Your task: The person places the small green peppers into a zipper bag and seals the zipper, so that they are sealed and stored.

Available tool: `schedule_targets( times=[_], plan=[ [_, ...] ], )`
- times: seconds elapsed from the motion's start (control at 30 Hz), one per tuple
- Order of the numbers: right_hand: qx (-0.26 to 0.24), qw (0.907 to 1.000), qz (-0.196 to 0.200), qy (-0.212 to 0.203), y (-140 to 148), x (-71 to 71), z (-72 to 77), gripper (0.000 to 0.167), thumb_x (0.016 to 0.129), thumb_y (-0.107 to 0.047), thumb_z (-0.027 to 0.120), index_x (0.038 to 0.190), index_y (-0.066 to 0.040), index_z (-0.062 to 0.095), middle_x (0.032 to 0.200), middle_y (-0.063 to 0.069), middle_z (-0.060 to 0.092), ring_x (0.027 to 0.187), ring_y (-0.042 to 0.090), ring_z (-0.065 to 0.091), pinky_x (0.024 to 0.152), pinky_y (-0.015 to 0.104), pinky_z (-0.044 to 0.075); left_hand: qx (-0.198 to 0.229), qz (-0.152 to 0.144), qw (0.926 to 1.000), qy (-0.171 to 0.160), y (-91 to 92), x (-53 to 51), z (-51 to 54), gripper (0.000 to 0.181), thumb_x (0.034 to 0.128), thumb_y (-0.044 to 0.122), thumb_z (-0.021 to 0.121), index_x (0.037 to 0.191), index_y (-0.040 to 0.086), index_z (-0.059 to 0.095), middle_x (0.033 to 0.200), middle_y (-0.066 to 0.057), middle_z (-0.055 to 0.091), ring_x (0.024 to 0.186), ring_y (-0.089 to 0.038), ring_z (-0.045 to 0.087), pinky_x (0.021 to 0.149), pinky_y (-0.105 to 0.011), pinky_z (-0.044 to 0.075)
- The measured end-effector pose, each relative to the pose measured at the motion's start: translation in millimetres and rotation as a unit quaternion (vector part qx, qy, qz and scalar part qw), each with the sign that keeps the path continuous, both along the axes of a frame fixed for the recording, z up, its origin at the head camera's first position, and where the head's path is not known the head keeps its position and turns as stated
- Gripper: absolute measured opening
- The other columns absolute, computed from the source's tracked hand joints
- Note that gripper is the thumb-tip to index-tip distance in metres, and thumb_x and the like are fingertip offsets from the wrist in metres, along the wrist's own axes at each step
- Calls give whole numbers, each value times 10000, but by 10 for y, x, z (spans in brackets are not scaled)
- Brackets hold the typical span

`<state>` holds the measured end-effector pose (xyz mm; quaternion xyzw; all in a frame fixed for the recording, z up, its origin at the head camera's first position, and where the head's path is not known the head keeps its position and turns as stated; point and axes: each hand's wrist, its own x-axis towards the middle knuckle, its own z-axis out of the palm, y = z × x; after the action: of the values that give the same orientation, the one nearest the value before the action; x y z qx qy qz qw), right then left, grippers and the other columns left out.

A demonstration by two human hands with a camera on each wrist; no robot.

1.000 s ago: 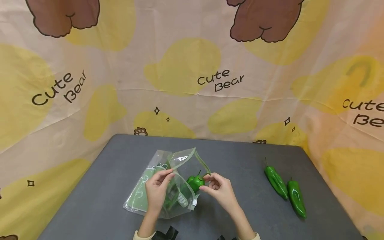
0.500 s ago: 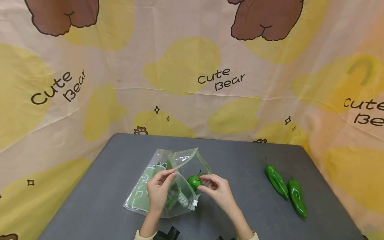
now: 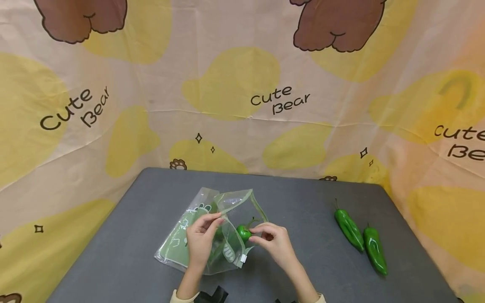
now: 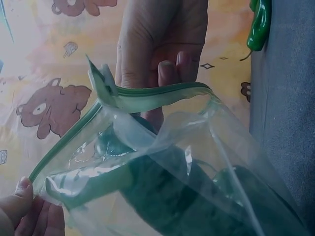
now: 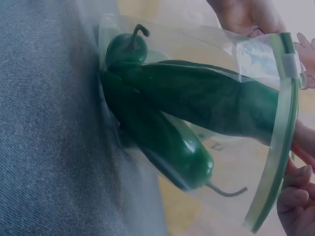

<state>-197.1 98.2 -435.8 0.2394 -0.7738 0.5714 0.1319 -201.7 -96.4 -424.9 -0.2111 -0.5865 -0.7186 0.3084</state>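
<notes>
A clear zip bag (image 3: 235, 198) with a green-trimmed mouth and a white slider (image 3: 243, 258) stands with its mouth spread. My left hand (image 3: 200, 240) pinches one edge of the mouth between thumb and fingers, also seen in the left wrist view on the bag's green strip (image 4: 162, 98). My right hand (image 3: 277, 245) pinches the stem end of a long green pepper (image 3: 243, 232) at the mouth. Most of that pepper (image 5: 206, 101) is inside the bag. Two more green peppers show through the plastic in the right wrist view, a lower one (image 5: 172, 152) and a stem-up one (image 5: 125, 51).
Two long green peppers lie side by side on the right of the grey table (image 3: 303, 210), a left one (image 3: 348, 230) and a right one (image 3: 374, 250). Flat, green-printed clear plastic (image 3: 174, 248) lies under the left hand. A bear-print cloth (image 3: 227, 84) surrounds the table.
My right hand has shifted slightly left with its pepper, which has slid deeper into the bag. The left hand keeps its hold on the bag's edge.
</notes>
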Motion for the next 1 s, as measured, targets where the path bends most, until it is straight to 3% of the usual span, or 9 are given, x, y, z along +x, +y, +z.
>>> schedule_targets(
  times=[0.17,0.33,0.43,0.63,0.8,1.0],
  plan=[
    [146,9998,68,151,-60,70,127,99,714,-1,712,807,-12,682,734,54,639,502,56,416,406,195,395,-17,72,9999,-77,-8,0,2,100,747,-181,603,845,-169,592,812,-104,663,728,-123,637,637,-229,531],
    [278,9996,-33,-81,-93,139,270,69,753,9,681,820,-6,684,722,48,642,491,92,447,417,210,418,-48,63,9999,-105,-11,0,-2,102,749,-184,600,850,-171,592,813,-107,661,729,-122,636,633,-238,533],
    [234,9996,-99,-108,-84,139,270,62,763,-7,680,824,-16,686,731,32,641,485,94,428,411,207,398,-62,99,9999,-94,-9,0,-3,105,750,-182,601,854,-163,598,807,-113,658,722,-119,635,625,-235,532],
    [-1,9987,-383,334,-57,136,277,82,732,43,695,770,-12,648,604,31,556,454,67,342,371,190,309,-50,162,9998,-113,-12,10,11,112,747,-190,599,856,-164,598,804,-109,660,723,-120,636,625,-229,532],
    [-312,9978,-574,135,-29,120,274,117,754,66,668,814,17,580,686,54,600,462,60,373,374,178,319,-69,173,9997,-137,-12,12,20,108,747,-189,599,853,-173,590,803,-116,658,720,-119,635,625,-229,532],
    [-154,9964,-813,167,-9,115,270,75,763,83,646,821,36,650,662,63,570,469,79,334,390,162,282,-50,145,9998,-133,-15,6,12,102,747,-187,600,848,-176,588,803,-100,659,721,-116,635,626,-228,532]
  ],
)
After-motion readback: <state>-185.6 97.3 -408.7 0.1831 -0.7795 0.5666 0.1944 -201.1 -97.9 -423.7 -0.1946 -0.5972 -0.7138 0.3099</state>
